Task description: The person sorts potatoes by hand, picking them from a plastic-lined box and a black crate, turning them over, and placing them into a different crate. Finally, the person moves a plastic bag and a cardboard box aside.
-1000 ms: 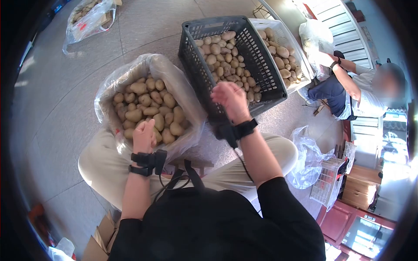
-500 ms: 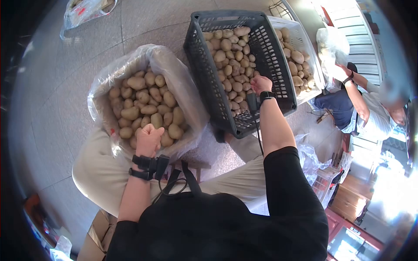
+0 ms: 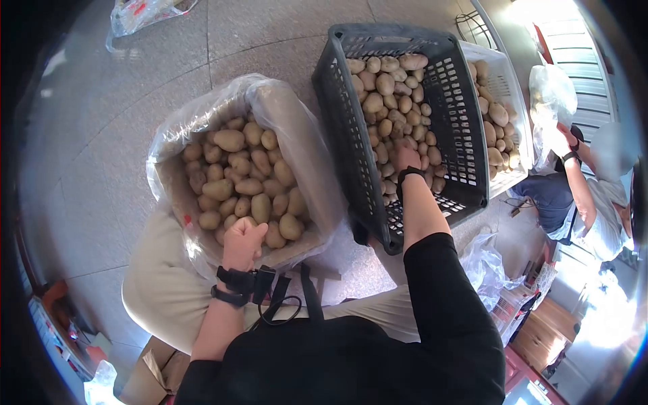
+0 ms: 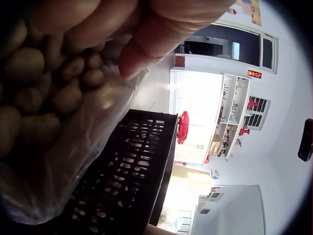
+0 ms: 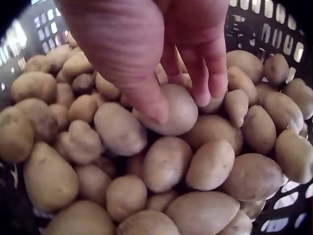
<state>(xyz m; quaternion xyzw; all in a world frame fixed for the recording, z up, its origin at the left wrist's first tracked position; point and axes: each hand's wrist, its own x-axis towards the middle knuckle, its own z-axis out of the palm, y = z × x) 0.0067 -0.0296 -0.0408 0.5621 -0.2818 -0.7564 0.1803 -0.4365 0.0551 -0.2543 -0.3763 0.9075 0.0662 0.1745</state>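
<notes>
Right hand [image 3: 408,159]: inside black crate [image 3: 335,101], fingers parted to a potato's width, pinching one potato [image 5: 181,110] | Left hand [image 3: 243,243]: over plastic-lined container [image 3: 300,121] left of crate, loosely curled, no hold visible | Advice: grip securely, lift straight.

Grey tiled floor [image 3: 108,135] stretches ahead and left of the left grip [image 3: 243,244], with a white wall [image 4: 286,93], white cabinet [image 4: 193,95] and open shelves [image 4: 233,100] well beyond it, while wooden furniture [image 3: 548,327] stands beside glaring light [image 3: 611,312] off to the right of the right grip [image 3: 407,158].
</notes>
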